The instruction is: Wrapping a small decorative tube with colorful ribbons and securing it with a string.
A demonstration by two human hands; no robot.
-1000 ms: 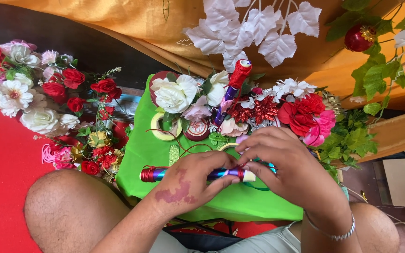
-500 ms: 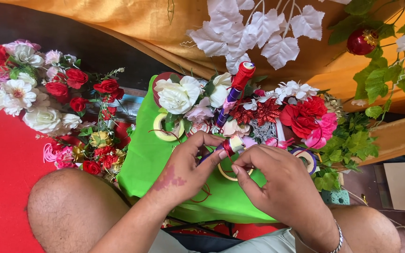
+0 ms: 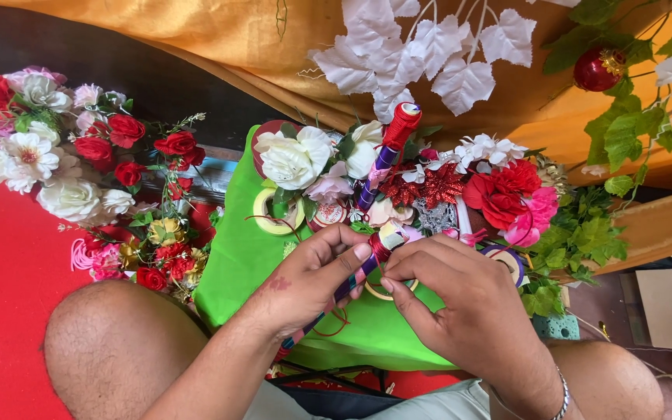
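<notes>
A green cloth (image 3: 243,264) is spread over the lap among artificial flowers (image 3: 499,194). A ribbon-wrapped stick (image 3: 355,276) is gripped by the left hand (image 3: 313,276); its tip is pinched by the right hand (image 3: 453,311). Most of its length is wrapped; the tip appears unfinished.

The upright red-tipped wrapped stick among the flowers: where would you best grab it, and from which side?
Probably by the red top of the stick, coming in from the far, orange-cloth side. That end stands free above the flowers, while its lower part is buried among white blooms and red ones. Both hands, left hand and right hand, are busy with another wrapped stick nearer the body.
</notes>
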